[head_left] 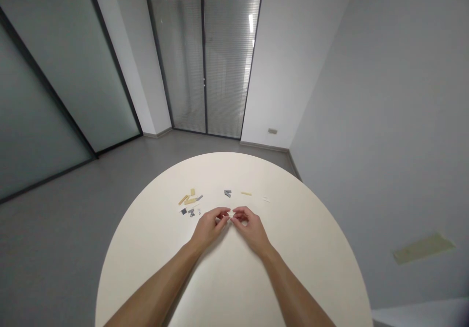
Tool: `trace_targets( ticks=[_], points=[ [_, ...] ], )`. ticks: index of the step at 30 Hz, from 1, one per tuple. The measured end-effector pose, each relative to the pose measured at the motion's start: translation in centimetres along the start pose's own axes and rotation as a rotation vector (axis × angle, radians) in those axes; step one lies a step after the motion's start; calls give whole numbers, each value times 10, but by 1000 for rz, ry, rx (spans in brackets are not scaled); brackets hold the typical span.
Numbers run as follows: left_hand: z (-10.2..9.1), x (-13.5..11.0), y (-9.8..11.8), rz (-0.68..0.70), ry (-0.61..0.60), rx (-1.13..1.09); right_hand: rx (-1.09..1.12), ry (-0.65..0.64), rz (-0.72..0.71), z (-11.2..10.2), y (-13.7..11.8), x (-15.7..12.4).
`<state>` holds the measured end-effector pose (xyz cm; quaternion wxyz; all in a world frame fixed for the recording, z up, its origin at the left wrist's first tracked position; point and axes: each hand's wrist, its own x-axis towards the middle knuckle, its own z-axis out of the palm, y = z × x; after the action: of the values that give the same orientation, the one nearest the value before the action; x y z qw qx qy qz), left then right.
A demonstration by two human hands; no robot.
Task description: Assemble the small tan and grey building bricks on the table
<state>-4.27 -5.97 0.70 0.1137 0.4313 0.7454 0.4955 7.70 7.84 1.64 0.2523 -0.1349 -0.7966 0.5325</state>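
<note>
A grey-white wall (381, 97) fills the right side, with frosted panels (76, 68) in dark frames on the left and a grey floor (47, 239) below them. A round, cream table (234, 278) spreads across the lower middle; behind it stands a glass door (183, 63) with blinds.

Both forearms reach in over the table. The left hand (212, 222) and right hand (249, 223) nearly meet, each with thumb and fingers curled close together, only a narrow gap showing. Whether either pinches something tiny is too unclear to tell.

A yellowish patch (423, 249) sits on the right wall, and a small outlet (272, 131) low on the far wall.

The parts lie on the table around and beyond the hands. Left are yellow blocks (190, 201), a black square (183, 211), dark grey bits (191, 211) and white bits (199, 212). Straight beyond the fingertips lie grey pieces (227, 191), then a yellow strip (246, 194) and, rightmost, thin white sticks (266, 200). All are too small to read for lettering.
</note>
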Motion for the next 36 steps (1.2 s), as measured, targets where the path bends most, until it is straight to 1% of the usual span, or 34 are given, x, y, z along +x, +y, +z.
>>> trace_targets(
  ticks=[5, 12, 36],
  points=[
    [0, -1, -1, 4, 0, -3, 22, -2, -9, 0, 2, 0],
    [1, 0, -1, 10, -2, -28, -5, 1, -2, -1, 6, -1],
    [1, 0, 0, 60, -6, 37, -17, 8, -14, -2, -2, -6]
  ],
)
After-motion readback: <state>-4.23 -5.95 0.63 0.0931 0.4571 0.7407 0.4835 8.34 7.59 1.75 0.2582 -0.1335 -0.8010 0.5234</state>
